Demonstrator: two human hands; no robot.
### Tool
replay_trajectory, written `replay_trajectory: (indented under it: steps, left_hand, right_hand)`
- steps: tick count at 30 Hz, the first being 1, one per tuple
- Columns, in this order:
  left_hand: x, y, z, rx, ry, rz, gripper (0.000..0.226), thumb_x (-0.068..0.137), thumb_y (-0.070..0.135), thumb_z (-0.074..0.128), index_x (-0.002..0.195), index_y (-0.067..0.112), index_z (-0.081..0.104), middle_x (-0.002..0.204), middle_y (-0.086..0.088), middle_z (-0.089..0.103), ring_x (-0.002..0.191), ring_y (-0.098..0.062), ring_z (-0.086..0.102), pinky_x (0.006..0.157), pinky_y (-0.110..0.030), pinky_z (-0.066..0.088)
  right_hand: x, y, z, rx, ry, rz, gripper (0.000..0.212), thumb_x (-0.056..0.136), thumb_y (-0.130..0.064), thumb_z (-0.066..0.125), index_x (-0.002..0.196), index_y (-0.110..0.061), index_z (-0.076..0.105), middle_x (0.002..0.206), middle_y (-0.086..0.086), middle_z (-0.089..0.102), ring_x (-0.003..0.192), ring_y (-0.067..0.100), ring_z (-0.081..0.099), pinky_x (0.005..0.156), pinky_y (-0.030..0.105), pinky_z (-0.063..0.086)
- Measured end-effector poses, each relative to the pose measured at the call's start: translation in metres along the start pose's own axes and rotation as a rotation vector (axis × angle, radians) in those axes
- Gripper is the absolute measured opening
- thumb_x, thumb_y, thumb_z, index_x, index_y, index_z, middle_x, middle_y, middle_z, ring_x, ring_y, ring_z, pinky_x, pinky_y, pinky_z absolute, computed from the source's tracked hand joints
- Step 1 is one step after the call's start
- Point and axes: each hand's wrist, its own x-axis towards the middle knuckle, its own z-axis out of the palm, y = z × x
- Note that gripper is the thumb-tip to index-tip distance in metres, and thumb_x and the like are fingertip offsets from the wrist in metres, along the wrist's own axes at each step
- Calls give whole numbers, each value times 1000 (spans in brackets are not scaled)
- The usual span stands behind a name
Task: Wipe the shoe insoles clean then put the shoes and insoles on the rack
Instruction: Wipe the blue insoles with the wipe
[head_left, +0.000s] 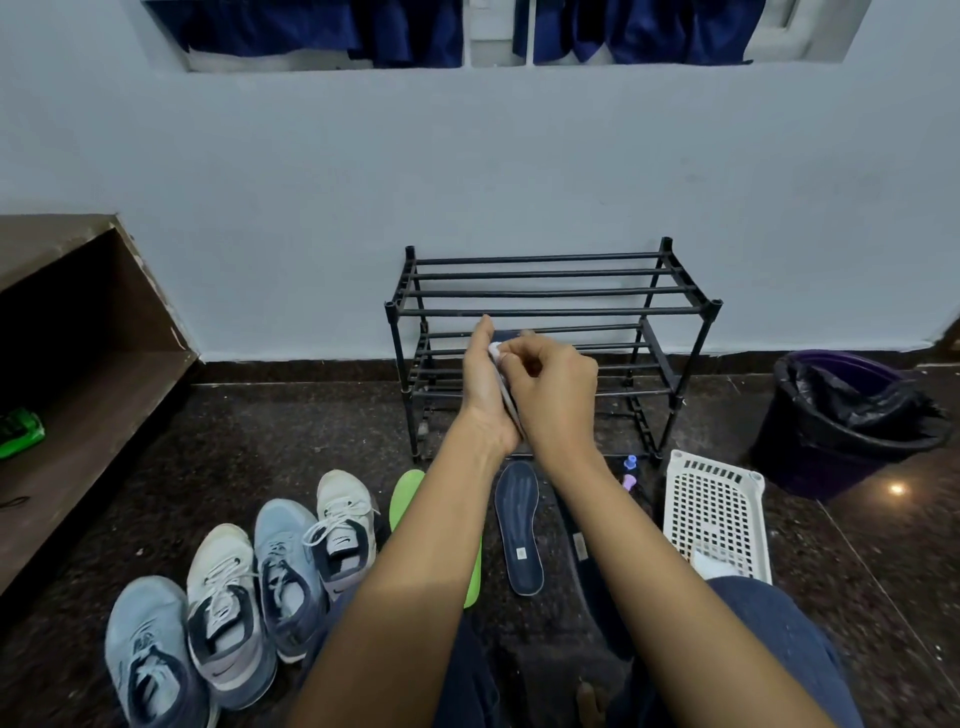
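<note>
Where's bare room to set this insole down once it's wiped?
The top tier of the rack is bare end to end. The floor is open left of it, toward the wooden shelf. Crowded in front of you: shoes, green insole, blue insole, white basket.

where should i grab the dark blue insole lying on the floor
Probably its narrow near end. The dark blue insole lies flat, lengthwise toward the rack, so come from above on your side and pinch the thin edge to peel it up.
</note>
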Motion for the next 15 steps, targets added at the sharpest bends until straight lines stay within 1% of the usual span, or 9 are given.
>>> replay_trajectory:
  steps: [2, 3, 5, 7, 8, 10, 12, 13, 15]
  left_hand:
    - [1, -1, -1, 77, 53, -14, 58, 92, 63, 40, 71, 13, 61, 58, -2, 63, 55, -16, 65, 56, -24, 50]
    - [2, 0, -2, 78, 60, -23, 59, 92, 63, 39, 70, 13, 60, 57, -2, 63, 53, -16, 65, 54, -23, 49]
    - [6, 6, -5, -20, 30, -38, 56, 92, 63, 38, 73, 14, 57, 60, 0, 62, 55, -15, 65, 56, -23, 51]
    - [12, 11, -7, -158, -20, -44, 51, 92, 61, 39, 74, 15, 51, 65, 1, 58, 68, -15, 62, 65, -24, 54]
    - [15, 13, -9, -177, -37, -30, 50, 92, 59, 40, 74, 14, 49, 65, 1, 56, 72, -15, 60, 70, -26, 54]
    - [17, 15, -10, -158, -65, -17, 52, 92, 60, 41, 74, 13, 49, 66, -1, 56, 71, -18, 62, 75, -30, 51]
    - [17, 18, -9, -195, -97, -21, 56, 91, 63, 42, 75, 11, 50, 70, -3, 55, 69, -20, 61, 78, -32, 51]
    - [17, 20, -7, -218, -114, -22, 58, 91, 66, 42, 76, 10, 50, 71, -3, 55, 68, -20, 61, 78, -32, 52]
    - [15, 19, -4, -241, -143, -13, 63, 90, 70, 40, 78, 9, 51, 71, -3, 56, 69, -19, 61, 80, -31, 53]
  right_hand:
    - [3, 0, 0, -22, 21, -8, 11, 84, -15, 66, 89, -16, 76, 81, 0, 74, 78, 16, 68, 77, 37, 54]
    - [3, 1, -1, 5, -8, 9, 10, 84, -14, 67, 89, -16, 76, 81, -1, 73, 78, 13, 67, 79, 35, 54]
    - [3, 0, -5, 53, -97, 43, 11, 83, -12, 68, 90, -16, 76, 88, 0, 73, 82, 8, 66, 81, 20, 51]
    - [2, -1, -10, 73, -196, 74, 11, 83, -10, 68, 91, -14, 75, 87, 0, 72, 75, 3, 63, 70, 4, 45]
    - [1, 0, -12, 93, -245, 97, 11, 83, -9, 68, 90, -13, 75, 81, 0, 71, 66, 0, 61, 63, 1, 42]
    - [1, 2, -18, 159, -331, 144, 12, 81, -8, 68, 87, -15, 75, 69, 5, 69, 55, 3, 58, 60, 7, 43]
    - [-1, 5, -22, 238, -381, 195, 12, 80, -7, 69, 86, -14, 76, 64, 7, 65, 53, 6, 56, 60, 15, 45]
    - [-3, 5, -22, 271, -373, 205, 12, 79, -7, 70, 86, -14, 76, 61, 3, 63, 53, 5, 55, 60, 16, 45]
    - [-6, 6, -19, 283, -281, 175, 10, 79, -10, 71, 83, -16, 77, 58, -5, 62, 53, 2, 54, 61, 17, 45]
